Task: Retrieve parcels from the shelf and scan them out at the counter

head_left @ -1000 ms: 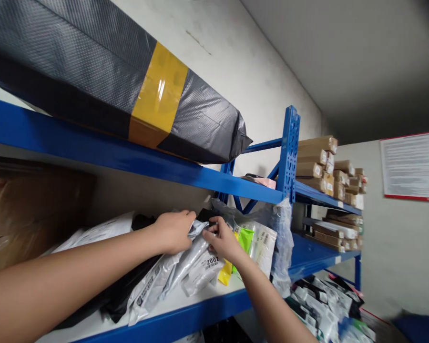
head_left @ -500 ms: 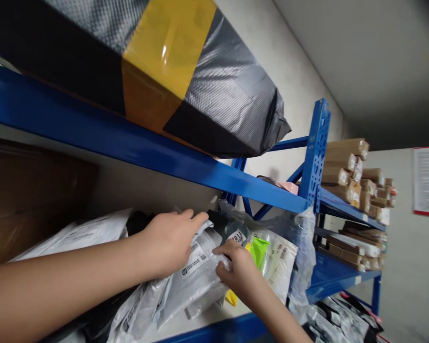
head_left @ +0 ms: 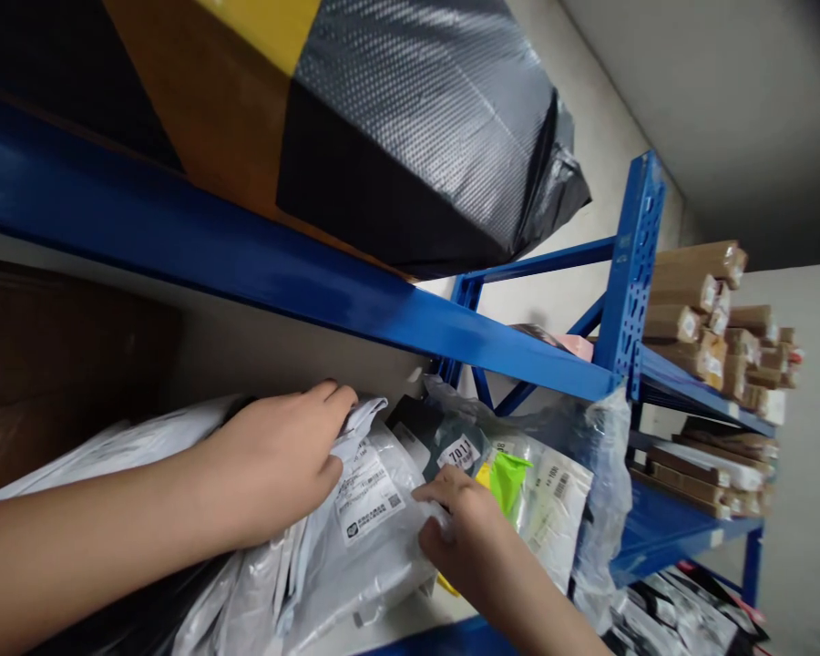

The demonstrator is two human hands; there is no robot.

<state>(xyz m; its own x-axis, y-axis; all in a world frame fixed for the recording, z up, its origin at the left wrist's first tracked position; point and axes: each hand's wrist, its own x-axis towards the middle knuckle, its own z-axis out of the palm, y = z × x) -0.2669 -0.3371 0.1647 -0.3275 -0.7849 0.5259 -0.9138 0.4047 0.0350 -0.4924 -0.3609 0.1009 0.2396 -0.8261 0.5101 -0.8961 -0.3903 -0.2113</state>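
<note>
A white plastic mailing bag (head_left: 375,538) with a printed label leans among other bags on the shelf. My right hand (head_left: 468,519) pinches the right edge of this bag, thumb and index finger close together. My left hand (head_left: 293,456) is hooked over the top of the white mailing bags (head_left: 157,437) to its left, with its fingertips partly hidden behind them. Right behind my right hand stand a dark green package (head_left: 451,437) labelled 7011, a bright green and yellow package (head_left: 509,478) and a clear bag with a white label (head_left: 553,501).
A blue shelf beam (head_left: 328,282) runs just above my hands, bearing a big black parcel (head_left: 416,128) with yellow tape. A brown carton (head_left: 61,355) stands at the left. A blue upright (head_left: 632,273) rises at right, before shelves of long cardboard boxes (head_left: 690,273).
The view has shifted closer. My left hand has moved left, apart from the labelled bag, so more of its label shows. My right hand stays at the bag's right edge.
</note>
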